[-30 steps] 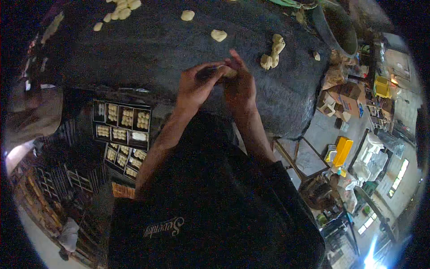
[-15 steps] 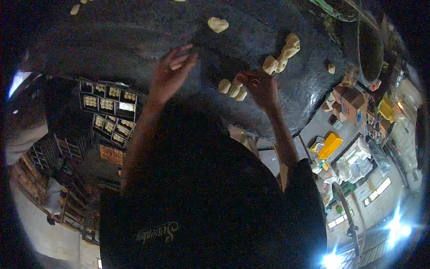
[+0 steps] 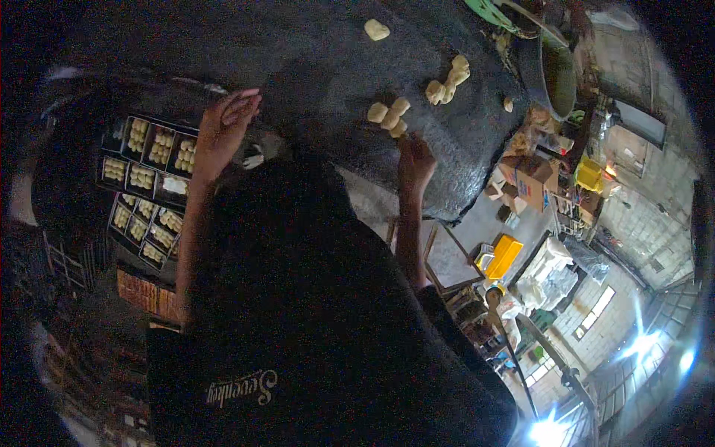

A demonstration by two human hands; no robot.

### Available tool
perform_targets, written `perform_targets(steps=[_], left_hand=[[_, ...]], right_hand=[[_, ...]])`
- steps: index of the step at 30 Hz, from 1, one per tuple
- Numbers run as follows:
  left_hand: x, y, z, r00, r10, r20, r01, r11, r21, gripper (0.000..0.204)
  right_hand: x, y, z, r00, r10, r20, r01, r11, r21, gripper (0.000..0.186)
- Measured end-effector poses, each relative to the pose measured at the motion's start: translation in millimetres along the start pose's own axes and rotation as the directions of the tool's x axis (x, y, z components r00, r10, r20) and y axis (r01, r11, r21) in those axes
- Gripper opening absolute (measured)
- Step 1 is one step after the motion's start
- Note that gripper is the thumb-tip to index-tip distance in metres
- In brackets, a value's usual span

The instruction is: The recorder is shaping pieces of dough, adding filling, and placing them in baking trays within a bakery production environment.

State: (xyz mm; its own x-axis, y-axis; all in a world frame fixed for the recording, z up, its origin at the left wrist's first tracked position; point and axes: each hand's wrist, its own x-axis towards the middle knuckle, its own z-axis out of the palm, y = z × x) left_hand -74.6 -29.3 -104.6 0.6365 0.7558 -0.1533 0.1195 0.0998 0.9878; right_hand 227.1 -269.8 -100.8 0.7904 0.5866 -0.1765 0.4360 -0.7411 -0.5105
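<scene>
My left hand (image 3: 227, 125) is raised at the near left edge of the dark worktable (image 3: 313, 67), fingers stretched out and holding nothing visible. Just below a small cluster of pale dough pieces (image 3: 389, 117), my right hand (image 3: 417, 160) has its fingers curled in; whatever may be inside them is hidden. Its fingertips come close to the lowest piece, and I cannot tell whether they touch. Farther right lies a knobbly row of joined dough lumps (image 3: 448, 80). A single dough lump (image 3: 377, 30) rests toward the far side, and a smaller bit (image 3: 508, 104) sits near the right edge.
Black divided trays (image 3: 141, 160) filled with dough pieces stand at the left, above a reddish-brown crate (image 3: 147, 294). Beyond the table's right edge are a dark bucket-like container (image 3: 555, 74), a cardboard box (image 3: 527, 179), a yellow bin (image 3: 505, 257) and white sacks (image 3: 547, 272).
One more dough piece now sits at the far side of the small cluster. My right hand has drawn back toward me from beside it. My left hand has moved left, and the view has shifted.
</scene>
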Motion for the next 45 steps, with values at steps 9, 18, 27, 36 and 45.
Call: perform_targets(steps=[9,18,27,36,45], left_hand=[[-94,-4,-50,0.982,-0.077,-0.172,0.070,0.997,-0.046,0.028],[-71,-37,-42,0.981,-0.024,-0.190,-0.063,0.896,-0.439,0.030],[56,52,68,0.984,-0.167,-0.055,0.170,0.983,0.063,0.030],[79,96,111,0.899,0.012,-0.437,-0.067,0.992,-0.111,0.028],[3,130,48,0.903,0.165,-0.395,-0.125,0.984,0.125,0.044]], right_hand=[[-13,-26,12,0.982,0.065,-0.176,-0.017,0.965,0.262,0.026],[17,22,11,0.886,-0.309,-0.345,0.403,0.882,0.246,0.027],[163,-9,-46,0.924,-0.347,0.159,0.366,0.923,-0.117,0.030],[100,-206,-51,0.763,-0.646,0.003,0.344,0.410,0.845,0.035],[-20,-207,-22,0.842,-0.468,0.269,-0.095,0.363,0.927,0.016]])
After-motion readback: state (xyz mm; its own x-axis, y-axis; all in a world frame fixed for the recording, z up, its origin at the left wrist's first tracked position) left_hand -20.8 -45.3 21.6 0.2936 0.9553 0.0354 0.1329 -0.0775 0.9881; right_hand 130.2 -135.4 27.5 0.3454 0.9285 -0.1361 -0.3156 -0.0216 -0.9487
